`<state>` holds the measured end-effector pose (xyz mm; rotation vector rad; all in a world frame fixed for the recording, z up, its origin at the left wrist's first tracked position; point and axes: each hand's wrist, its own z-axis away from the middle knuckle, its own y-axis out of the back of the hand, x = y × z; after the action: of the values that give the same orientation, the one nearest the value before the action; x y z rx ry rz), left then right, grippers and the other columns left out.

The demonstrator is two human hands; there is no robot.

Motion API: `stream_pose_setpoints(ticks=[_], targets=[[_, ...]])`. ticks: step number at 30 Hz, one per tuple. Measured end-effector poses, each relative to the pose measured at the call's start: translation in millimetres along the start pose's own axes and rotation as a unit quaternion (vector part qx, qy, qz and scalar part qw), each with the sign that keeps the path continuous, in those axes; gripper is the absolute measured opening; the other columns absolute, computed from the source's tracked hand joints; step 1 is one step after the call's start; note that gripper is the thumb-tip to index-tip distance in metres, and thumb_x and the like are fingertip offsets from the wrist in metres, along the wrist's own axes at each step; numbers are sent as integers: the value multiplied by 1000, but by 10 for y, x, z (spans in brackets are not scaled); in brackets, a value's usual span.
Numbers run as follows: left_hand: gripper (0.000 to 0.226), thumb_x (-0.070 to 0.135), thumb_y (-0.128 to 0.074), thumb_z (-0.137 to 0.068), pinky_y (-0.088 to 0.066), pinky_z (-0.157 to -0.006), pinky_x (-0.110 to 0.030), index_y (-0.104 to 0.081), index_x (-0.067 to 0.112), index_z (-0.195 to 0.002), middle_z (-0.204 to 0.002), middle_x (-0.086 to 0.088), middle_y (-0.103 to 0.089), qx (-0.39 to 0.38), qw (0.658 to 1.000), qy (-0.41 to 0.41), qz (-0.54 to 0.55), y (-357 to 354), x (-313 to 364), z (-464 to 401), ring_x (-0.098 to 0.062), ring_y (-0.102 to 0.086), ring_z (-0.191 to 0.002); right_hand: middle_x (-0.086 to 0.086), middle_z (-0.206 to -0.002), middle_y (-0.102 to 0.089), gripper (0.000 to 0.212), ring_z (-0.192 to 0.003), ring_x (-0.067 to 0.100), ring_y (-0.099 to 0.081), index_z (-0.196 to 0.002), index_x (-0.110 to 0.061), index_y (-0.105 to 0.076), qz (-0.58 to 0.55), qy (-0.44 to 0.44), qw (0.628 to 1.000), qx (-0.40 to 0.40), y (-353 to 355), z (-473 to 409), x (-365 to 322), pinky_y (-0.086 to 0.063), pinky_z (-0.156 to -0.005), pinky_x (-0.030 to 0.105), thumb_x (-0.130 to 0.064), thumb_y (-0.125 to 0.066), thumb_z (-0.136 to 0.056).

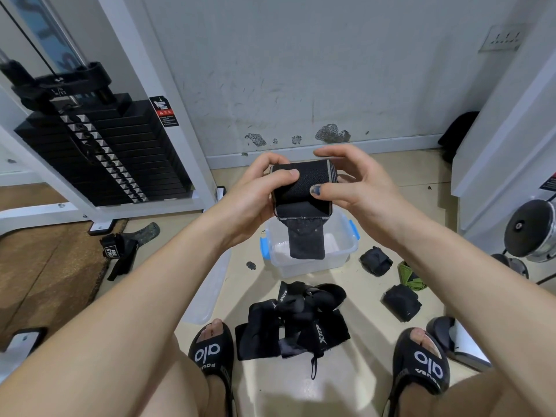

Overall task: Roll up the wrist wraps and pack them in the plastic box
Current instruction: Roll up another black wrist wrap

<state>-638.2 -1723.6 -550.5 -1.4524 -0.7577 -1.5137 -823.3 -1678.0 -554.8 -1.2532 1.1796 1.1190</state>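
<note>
I hold a black wrist wrap (pixel 302 188), mostly rolled, above the clear plastic box (pixel 346 245) with blue latches. Its loose velcro tail (pixel 307 239) hangs down over the box. My left hand (pixel 255 194) grips the roll's left end, thumb on top. My right hand (pixel 358 182) pinches the right side, thumb pressed on the front. Two rolled black wraps (pixel 376 260) (pixel 401 301) lie on the floor right of the box. A heap of unrolled black wraps (pixel 298 320) lies between my feet.
The box's clear lid (pixel 207 293) lies on the floor to its left. A black strap (pixel 120 251) lies by the weight stack machine (pixel 99 145) at left. A green item (pixel 410 278) and a dumbbell (pixel 532 233) sit at right. My sandalled feet (pixel 213 353) flank the heap.
</note>
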Motion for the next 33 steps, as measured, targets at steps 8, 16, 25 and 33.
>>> stream_pose_setpoints(ticks=[8, 16, 25, 33], targets=[[33, 8, -69, -73, -52, -71, -36, -55, 24, -98, -102, -12, -54, -4, 1000, -20, -23, 15, -33, 7, -29, -61, -86, 17, -103, -60, 27, -88, 25, -68, -119, -11, -67, -11, -46, 999, 11, -47, 24, -1, -60, -89, 47, -10, -72, -93], [16, 32, -59, -103, -60, -70, -30, -50, 19, -105, -85, 3, -68, 6, 999, 52, -4, -62, -37, 19, -16, -70, -76, 11, -112, -68, 38, -96, 22, -66, -107, -25, -73, 33, 0, 999, 26, -41, 36, -2, -58, -92, 48, -17, -82, -71], [15, 25, -60, -104, -61, -66, -28, -51, 12, -105, -89, -2, -65, 46, 998, 39, 10, -39, -22, 0, -10, -70, -69, 15, -108, -63, 68, -98, 24, -75, -141, -19, -49, 23, -114, 993, 12, -41, 80, 44, -60, -73, 27, -7, -81, -84], [38, 32, -77, -92, -62, -79, -37, -50, 20, -116, -107, -1, -63, 37, 971, -83, -223, 102, -55, -7, -15, -69, -84, 12, -75, -65, 32, -54, 20, -61, -124, 4, -54, 8, -126, 992, 9, -93, 75, 46, -50, -51, 27, 9, -60, -93]])
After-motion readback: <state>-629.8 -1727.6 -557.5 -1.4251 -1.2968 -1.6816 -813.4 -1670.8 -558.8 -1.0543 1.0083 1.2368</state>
